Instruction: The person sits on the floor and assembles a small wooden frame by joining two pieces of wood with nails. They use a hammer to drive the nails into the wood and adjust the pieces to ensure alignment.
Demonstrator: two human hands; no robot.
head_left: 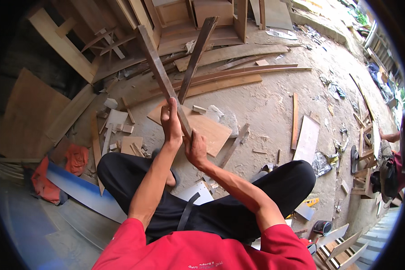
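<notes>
Your left hand and right hand hold the wooden strip | pointing 11 o'clock | spread your grip for steadiness

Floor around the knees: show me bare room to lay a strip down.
The widest bare patch of floor lies between the long planks and the narrow orange-brown strip. A smaller one separates that strip from the crumpled litter. It is crowded left of the plywood panel, with wood offcuts, and beside the right thigh, around the paint can.
</notes>
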